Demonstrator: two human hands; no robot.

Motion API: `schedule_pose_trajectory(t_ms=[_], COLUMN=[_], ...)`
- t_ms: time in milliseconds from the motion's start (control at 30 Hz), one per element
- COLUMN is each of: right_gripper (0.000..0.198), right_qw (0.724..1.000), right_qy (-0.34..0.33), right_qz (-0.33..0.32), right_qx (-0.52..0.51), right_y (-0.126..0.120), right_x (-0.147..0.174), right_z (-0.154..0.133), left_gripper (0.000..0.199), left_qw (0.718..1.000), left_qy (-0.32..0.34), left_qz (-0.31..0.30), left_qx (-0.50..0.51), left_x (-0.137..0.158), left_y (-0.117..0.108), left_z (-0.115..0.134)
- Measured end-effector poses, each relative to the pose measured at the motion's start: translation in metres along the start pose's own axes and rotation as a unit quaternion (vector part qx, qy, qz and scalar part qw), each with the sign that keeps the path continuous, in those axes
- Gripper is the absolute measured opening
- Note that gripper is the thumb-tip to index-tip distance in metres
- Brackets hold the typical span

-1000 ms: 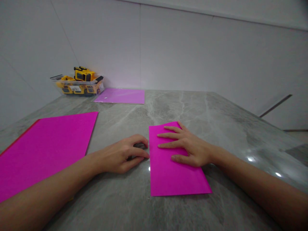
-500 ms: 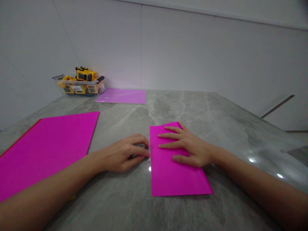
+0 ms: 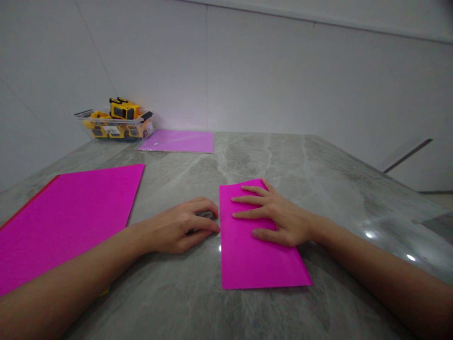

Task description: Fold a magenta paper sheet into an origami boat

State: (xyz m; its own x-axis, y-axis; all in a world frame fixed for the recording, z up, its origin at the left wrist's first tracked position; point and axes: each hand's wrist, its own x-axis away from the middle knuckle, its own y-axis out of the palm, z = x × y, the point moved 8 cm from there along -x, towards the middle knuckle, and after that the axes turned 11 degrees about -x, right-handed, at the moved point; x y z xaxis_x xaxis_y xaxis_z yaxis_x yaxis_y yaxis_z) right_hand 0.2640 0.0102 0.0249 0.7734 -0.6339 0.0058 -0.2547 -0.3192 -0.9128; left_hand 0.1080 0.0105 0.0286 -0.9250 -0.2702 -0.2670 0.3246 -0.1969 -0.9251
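Note:
A magenta sheet of paper [image 3: 255, 264], apparently folded over, lies on the table in front of me. My right hand [image 3: 274, 212] rests flat on its upper right part with the fingers spread, pressing on it without gripping. My left hand [image 3: 187, 224] lies on the table just left of the sheet. Its fingers are bent but apart, hold nothing, and their tips come up to the sheet's left edge. Under and beyond my left forearm lies a larger stack or pad of magenta paper [image 3: 78, 217] with a red left edge.
A clear plastic box [image 3: 115, 130] with yellow toy trucks [image 3: 124, 111] stands at the back left against the wall. Beside it lies a lilac sheet or packet [image 3: 180, 141]. The grey marbled table [image 3: 269, 160] meets the white wall behind. Something small and yellow [image 3: 104, 292] shows under my left forearm.
Both hands and the folded sheet keep their places. Only the whole view has shifted very slightly.

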Motion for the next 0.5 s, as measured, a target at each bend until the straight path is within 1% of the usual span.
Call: schedule_pose_trajectory(t_ms=[500], right_gripper=[0.051], right_qw=[1.000], right_qy=[-0.005], right_qz=[-0.003], right_qx=[-0.006], right_y=[-0.0005], right_x=[-0.0012], right_z=[-0.0017], left_gripper=[0.030], left_qw=[1.000], left_qy=[0.013], left_qz=[0.007], left_qx=[-0.011], left_x=[-0.0004], left_y=[-0.0007], left_z=[0.0001])
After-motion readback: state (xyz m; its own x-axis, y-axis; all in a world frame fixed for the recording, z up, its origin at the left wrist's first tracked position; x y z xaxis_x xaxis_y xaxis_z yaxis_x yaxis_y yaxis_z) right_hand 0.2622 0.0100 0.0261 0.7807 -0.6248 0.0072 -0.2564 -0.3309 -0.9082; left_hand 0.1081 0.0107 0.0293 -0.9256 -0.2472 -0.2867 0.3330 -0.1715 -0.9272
